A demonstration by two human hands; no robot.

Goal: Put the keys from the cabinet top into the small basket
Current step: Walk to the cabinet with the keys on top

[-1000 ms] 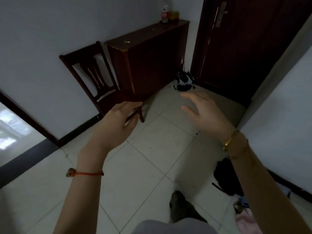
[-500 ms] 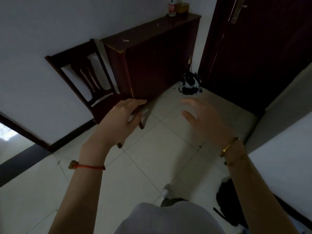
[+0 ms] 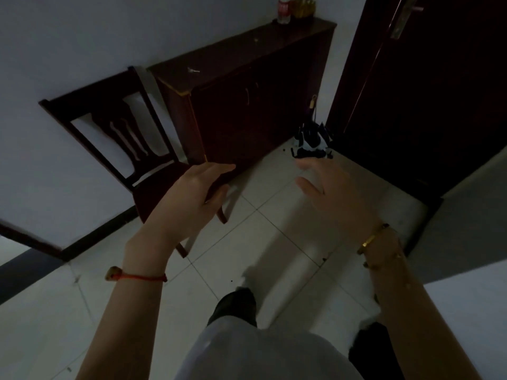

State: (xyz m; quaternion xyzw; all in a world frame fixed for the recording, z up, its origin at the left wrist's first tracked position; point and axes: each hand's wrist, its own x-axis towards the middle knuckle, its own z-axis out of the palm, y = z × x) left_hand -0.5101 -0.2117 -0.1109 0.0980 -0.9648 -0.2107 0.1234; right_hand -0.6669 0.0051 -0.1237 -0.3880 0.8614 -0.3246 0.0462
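A small pale set of keys (image 3: 193, 69) lies on the near end of the dark wooden cabinet top (image 3: 241, 53). At the cabinet's far end, against the wall, stands a small yellowish basket (image 3: 304, 9). My left hand (image 3: 192, 198) floats in front of the cabinet's near corner, fingers apart and empty. My right hand (image 3: 329, 193) is raised over the tiled floor, open and blurred, also empty. Both hands are well short of the keys.
A dark wooden chair (image 3: 123, 138) stands against the wall left of the cabinet. A plastic bottle (image 3: 284, 9) with a red label stands beside the basket. A folded umbrella (image 3: 311, 144) lies on the floor by the dark door (image 3: 428, 86). My knee and foot show below.
The view has closed in on the cabinet and chair, which look larger and nearer. Both hands stay raised, open and empty.
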